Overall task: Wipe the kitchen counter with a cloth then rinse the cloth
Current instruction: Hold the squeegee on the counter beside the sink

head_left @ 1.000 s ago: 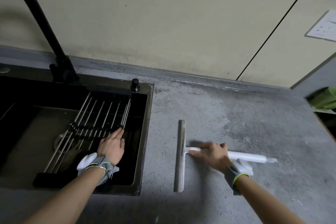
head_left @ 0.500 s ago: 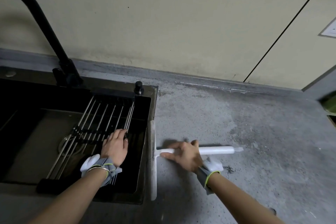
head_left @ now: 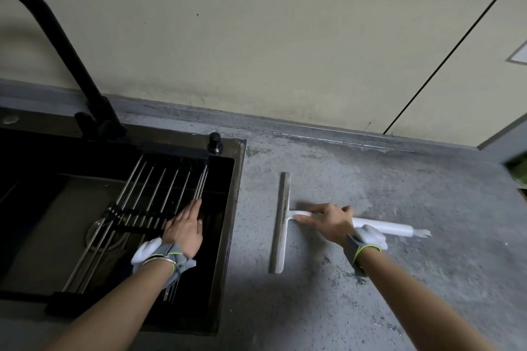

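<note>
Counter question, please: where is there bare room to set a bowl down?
Bare counter lies between the squeegee and the back wall, and along the near edge right of the sink. It is crowded mid-counter, where the right hand holds the squeegee, and on the sink rack under the left hand.

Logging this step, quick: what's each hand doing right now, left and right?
Left hand: open, fingers straight, resting flat on the drying rack over the sink.
Right hand: holding the squeegee by its white handle, on the counter.
</note>
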Tool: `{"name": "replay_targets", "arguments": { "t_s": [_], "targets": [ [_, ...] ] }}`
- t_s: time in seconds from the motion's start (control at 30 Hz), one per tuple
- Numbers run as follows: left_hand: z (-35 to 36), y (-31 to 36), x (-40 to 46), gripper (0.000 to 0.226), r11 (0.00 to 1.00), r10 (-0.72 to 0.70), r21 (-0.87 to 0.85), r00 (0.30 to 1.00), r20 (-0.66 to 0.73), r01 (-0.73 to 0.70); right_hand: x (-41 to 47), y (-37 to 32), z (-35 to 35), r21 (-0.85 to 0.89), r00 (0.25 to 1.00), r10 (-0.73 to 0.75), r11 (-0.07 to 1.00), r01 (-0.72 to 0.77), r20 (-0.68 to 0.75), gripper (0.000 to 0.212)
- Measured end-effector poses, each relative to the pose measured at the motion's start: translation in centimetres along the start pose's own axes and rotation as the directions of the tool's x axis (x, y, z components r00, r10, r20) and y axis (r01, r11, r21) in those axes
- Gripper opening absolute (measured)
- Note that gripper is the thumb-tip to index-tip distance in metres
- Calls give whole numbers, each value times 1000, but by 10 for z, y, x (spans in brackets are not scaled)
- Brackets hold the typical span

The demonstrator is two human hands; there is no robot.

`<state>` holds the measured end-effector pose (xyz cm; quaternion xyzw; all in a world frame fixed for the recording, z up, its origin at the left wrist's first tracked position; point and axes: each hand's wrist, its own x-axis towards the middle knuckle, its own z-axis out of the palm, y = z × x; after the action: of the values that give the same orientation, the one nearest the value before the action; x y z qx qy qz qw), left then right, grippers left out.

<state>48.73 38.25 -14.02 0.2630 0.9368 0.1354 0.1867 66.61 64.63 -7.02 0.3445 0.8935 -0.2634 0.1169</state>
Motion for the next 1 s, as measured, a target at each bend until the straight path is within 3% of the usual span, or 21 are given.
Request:
{"name": "replay_targets", "arguments": {
  "t_s": [0.17,0.4,0.6,0.7,0.83,0.9,0.93,1.0],
  "targets": [
    [4,-3,3,55,1000,-24,3,1000,1,24,7,-20,10,-104,992,-112,988,117,54,49],
    [5,1,11,56,999,-37,6,999,2,37,7,-45,29,-188,953,-287,935,302,101,51],
    [4,5,18,55,999,-35,6,999,7,35,10,-57,27,-57,920,-363,926,374,146,49],
    [2,6,24,54,999,-36,19,999,-7,36,28,-52,14,45,954,-297,954,296,40,38],
    [-1,8,35,55,999,-51,16,999,-9,51,65,-33,-11,109,991,-114,987,121,-71,55],
    [-2,9,41,55,998,-59,25,998,3,59,83,-22,-22,126,995,-59,990,69,-86,34],
    [-3,9,43,55,998,-63,33,998,15,62,91,-17,-26,139,997,-15,990,26,-82,33],
    [-4,9,47,55,997,-66,44,997,42,65,106,-12,-32,148,997,51,988,-42,-58,56]
  ]
}}
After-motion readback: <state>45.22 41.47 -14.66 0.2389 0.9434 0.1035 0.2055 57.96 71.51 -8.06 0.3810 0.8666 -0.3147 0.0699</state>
